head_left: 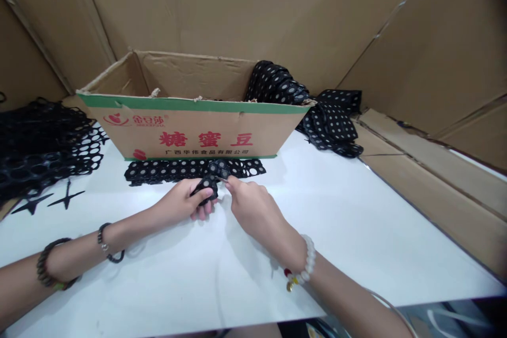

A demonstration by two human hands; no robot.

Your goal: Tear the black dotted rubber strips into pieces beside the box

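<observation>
My left hand (196,199) is closed around a small stack of black pieces (208,186) with pale grey dots, thumb on top. From the right, my right hand (253,203) pinches a thin metallic tool (222,179), whose kind I cannot make out; its tip meets the black pieces. Just behind both hands a black strip (166,170) with rows of grey round dots lies along the foot of the cardboard box (190,132). A few dotted round pieces (218,168) stand out above the strip, between the hands.
Black sheets with punched-out holes (51,142) are heaped at the left. Star-shaped black scraps (67,198) lie in front of them. Dotted black sheets (332,121) drape over the box's right end onto the white table (356,243). Cardboard walls (257,5) enclose the back and right.
</observation>
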